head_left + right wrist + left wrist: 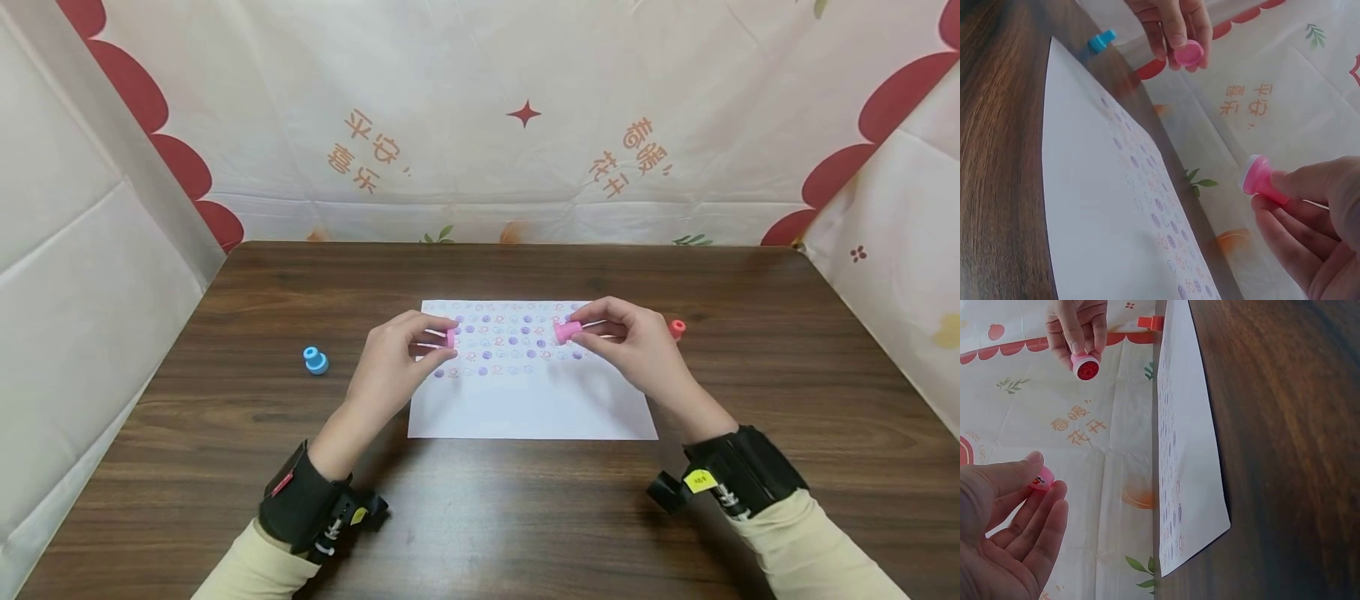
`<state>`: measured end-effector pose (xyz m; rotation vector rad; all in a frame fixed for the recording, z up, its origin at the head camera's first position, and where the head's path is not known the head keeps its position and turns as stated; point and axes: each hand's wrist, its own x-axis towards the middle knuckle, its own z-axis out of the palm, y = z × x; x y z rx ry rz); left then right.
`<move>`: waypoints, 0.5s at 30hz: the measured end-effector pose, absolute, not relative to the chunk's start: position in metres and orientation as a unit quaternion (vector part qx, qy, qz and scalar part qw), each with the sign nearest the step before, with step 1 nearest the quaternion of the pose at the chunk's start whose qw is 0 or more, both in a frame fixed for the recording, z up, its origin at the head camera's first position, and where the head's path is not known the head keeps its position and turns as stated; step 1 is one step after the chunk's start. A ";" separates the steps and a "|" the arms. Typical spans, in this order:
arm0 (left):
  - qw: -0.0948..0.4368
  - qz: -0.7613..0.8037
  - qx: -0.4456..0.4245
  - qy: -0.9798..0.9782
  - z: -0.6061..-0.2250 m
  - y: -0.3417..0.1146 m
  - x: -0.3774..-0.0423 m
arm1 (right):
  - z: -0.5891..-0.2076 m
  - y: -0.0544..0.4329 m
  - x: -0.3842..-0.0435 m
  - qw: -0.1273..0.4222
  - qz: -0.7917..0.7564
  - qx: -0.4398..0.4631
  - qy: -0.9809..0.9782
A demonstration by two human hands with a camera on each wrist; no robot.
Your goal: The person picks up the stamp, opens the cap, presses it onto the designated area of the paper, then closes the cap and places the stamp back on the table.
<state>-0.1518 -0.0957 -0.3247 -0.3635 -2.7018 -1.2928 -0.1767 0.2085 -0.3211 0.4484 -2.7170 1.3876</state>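
Above the white paper (528, 414), the left hand (392, 357) pinches a pink cap (450, 338), and the right hand (636, 348) holds the pink stamp (567, 332) by its handle; better not to touch its red face (1088, 370). Behind, a partly hidden red object (677, 327) is perhaps another stamp.

left hand (393, 354) and right hand (637, 343) are raised apart, fingers (1052, 536) pinching, seemingly lightly.

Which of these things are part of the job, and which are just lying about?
Seemingly in the job:
pink stamp, in the right grip
pink cap, in the left grip
paper bearing rows of marks

Lying about, perhaps related:
blue piece, beside the paper
red piece, on its other side
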 end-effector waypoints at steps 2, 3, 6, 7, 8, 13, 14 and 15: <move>0.065 -0.428 -0.121 -0.893 -0.327 -0.096 -0.151 | -0.324 0.207 -0.177 0.039 0.436 0.149 -0.887; 0.066 -0.428 -0.122 -0.893 -0.328 -0.096 -0.151 | -0.325 0.207 -0.177 0.042 0.429 0.151 -0.890; 0.068 -0.427 -0.123 -0.893 -0.330 -0.096 -0.150 | -0.329 0.204 -0.176 0.050 0.408 0.157 -0.898; 0.068 -0.427 -0.124 -0.893 -0.330 -0.096 -0.150 | -0.330 0.203 -0.176 0.051 0.402 0.158 -0.901; 0.069 -0.427 -0.124 -0.893 -0.331 -0.096 -0.150 | -0.330 0.203 -0.175 0.052 0.396 0.160 -0.903; 0.067 -0.426 -0.124 -0.894 -0.330 -0.096 -0.150 | -0.331 0.199 -0.177 0.046 0.382 0.171 -0.907; 0.066 -0.426 -0.124 -0.894 -0.330 -0.096 -0.150 | -0.332 0.199 -0.177 0.045 0.378 0.173 -0.909; 0.066 -0.426 -0.124 -0.894 -0.330 -0.096 -0.150 | -0.332 0.198 -0.178 0.044 0.374 0.176 -0.909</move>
